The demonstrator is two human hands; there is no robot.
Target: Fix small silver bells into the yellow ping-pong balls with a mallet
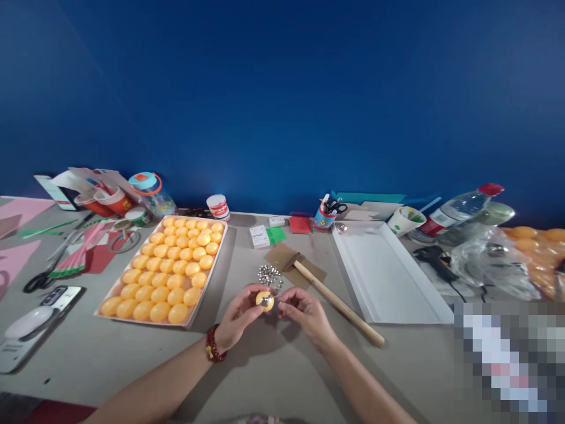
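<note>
My left hand [241,315], with a dark red bead bracelet at the wrist, is closed round an orange ping-pong ball [268,305]. A shiny silver piece shows on the ball's upper face; how it is fixed there I cannot tell. Just to the right, my right hand [304,315] is pinched, thumb against fingers, apart from the ball. Whatever it may hold is too small to make out. Beyond both hands lies a pile of small shiny silver pieces [268,274]. A hammer with a wooden handle [339,303] rests on brown paper [279,257] to the right.
On the left stands a shallow box [193,315] with rows of orange balls. A white tray [382,265] lies at right. Small white boxes [260,238], a pen cup [324,219] and a white-red tub [218,207] line the wall. Farther right are a bottle [459,209] and glue gun [435,263].
</note>
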